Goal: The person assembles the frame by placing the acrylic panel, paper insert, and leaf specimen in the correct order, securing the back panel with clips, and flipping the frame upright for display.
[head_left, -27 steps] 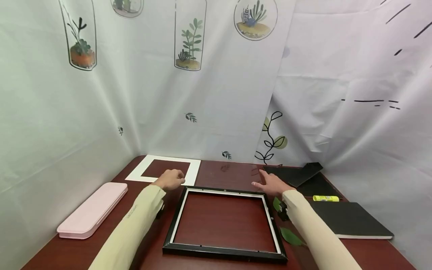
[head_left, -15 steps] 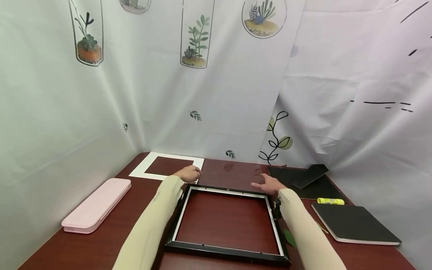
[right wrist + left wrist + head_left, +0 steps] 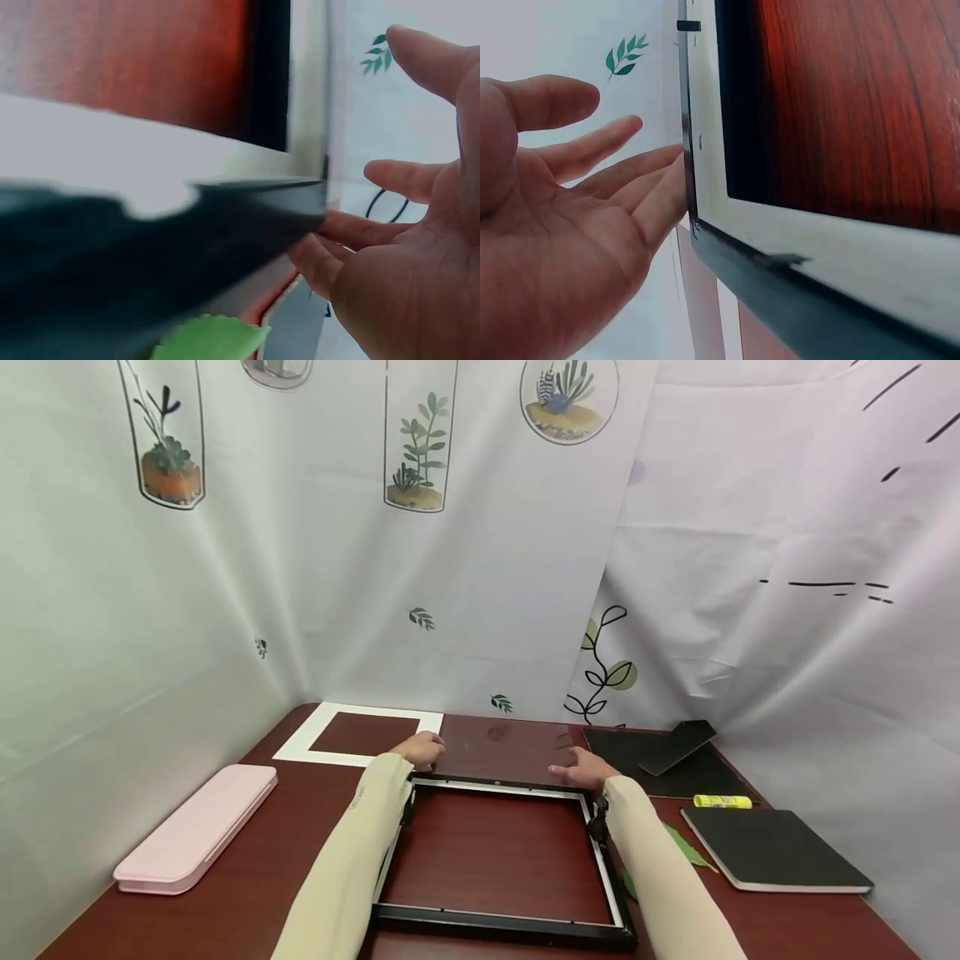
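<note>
In the lower centre of the head view, a black rectangular frame with a white inner edge lies on the dark-red wooden surface. Just beyond, the left hand and right hand flank a clear flat sheet, each grip spread.

Left hand and right hand flank a clear sheet beyond the black frame; a pink case lies left.
</note>
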